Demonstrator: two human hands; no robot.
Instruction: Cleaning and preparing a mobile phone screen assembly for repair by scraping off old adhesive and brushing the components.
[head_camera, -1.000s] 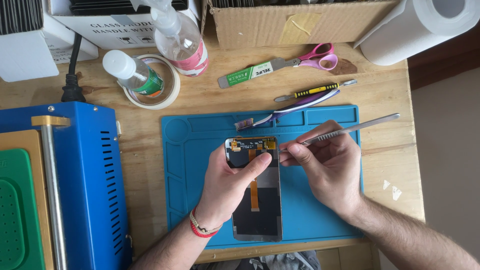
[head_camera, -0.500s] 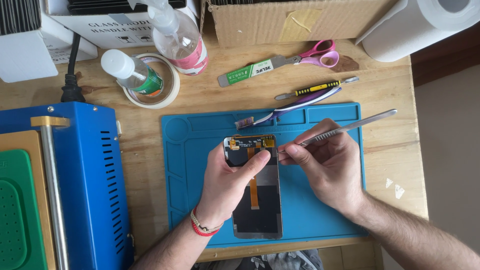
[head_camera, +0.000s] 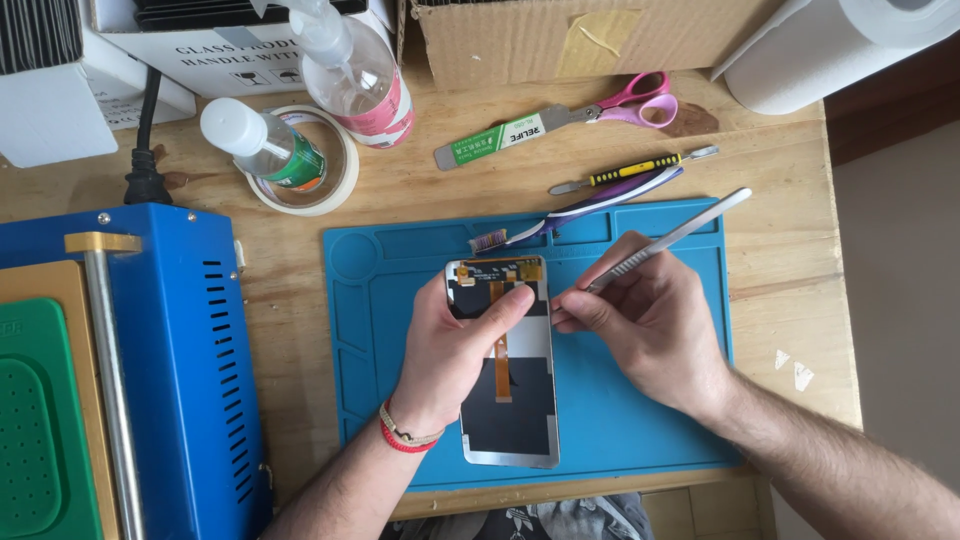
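The head view looks straight down on a wooden bench (head_camera: 780, 170) carrying a blue work mat (head_camera: 620, 430). The left hand (head_camera: 455, 350) is curled around the left edge of a phone screen assembly (head_camera: 510, 400) that lies face down on the mat, its thumb pressed across the upper part of the panel just below the top edge. An orange ribbon cable (head_camera: 500, 360) runs down the middle of the panel's back. A red and tan bracelet (head_camera: 400, 435) sits on the left wrist.

The right hand (head_camera: 650, 330) is closed in a pen-like pinch on a thin metal pry tool (head_camera: 680, 235), whose long handle slants up toward the far right. The tool's working tip is hidden behind the fingertips, just beside the right edge of the panel near its top; whether it touches the panel cannot be told.

At the far edge of the mat lie a purple and white tool (head_camera: 600, 205) and, just beyond it on the bench, a yellow and black screwdriver (head_camera: 630, 172). Farther off are a green-labelled flat blade (head_camera: 500, 142) and pink-handled scissors (head_camera: 640, 100). At the far left a small clear bottle (head_camera: 255, 140) stands inside a roll of tape (head_camera: 335, 190), with a spray bottle (head_camera: 350, 70) behind it. A blue machine (head_camera: 170, 370) fills the near left side, and a paper towel roll (head_camera: 830, 50) lies at the far right beside a cardboard box (head_camera: 560, 40).
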